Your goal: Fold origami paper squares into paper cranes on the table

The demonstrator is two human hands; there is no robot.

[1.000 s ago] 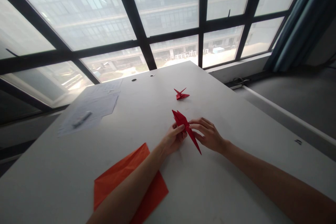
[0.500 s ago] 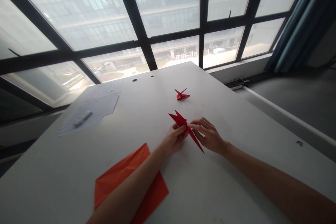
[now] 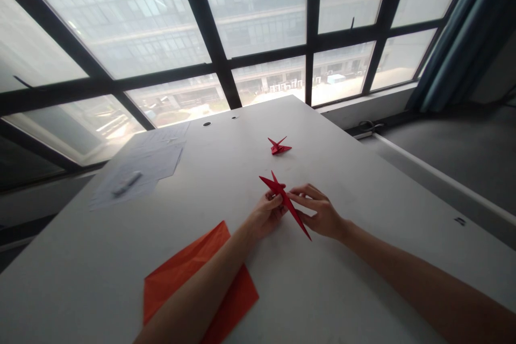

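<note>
The left hand (image 3: 266,215) and the right hand (image 3: 319,216) meet near the middle of the white desk (image 3: 346,188), holding a red origami figure (image 3: 280,192) between them. The left grip is clenched, with thumb and fingers pinching the figure's body from the near left. The right grip is a lighter pinch: its outstretched fingers (image 3: 300,191) touch the folded paper from the right, and the thumb sits close beside the long, narrow point, which slants toward the near right. Two sharper points stick out to the far left of the hands.

Farther off on the desk, well apart from the hands, sits a smaller red origami figure (image 3: 279,146), its points raised. The left forearm (image 3: 201,285) lies over a folded orange paper sheet (image 3: 181,269), which rests flat at the near edge of the scene. To the left are loose printed papers (image 3: 151,158) with a grey marker (image 3: 127,183) lying on them. Beyond the far edge of the desk stretches a large dark-framed window (image 3: 258,21), with a blue curtain (image 3: 455,37) hanging at the right
</note>
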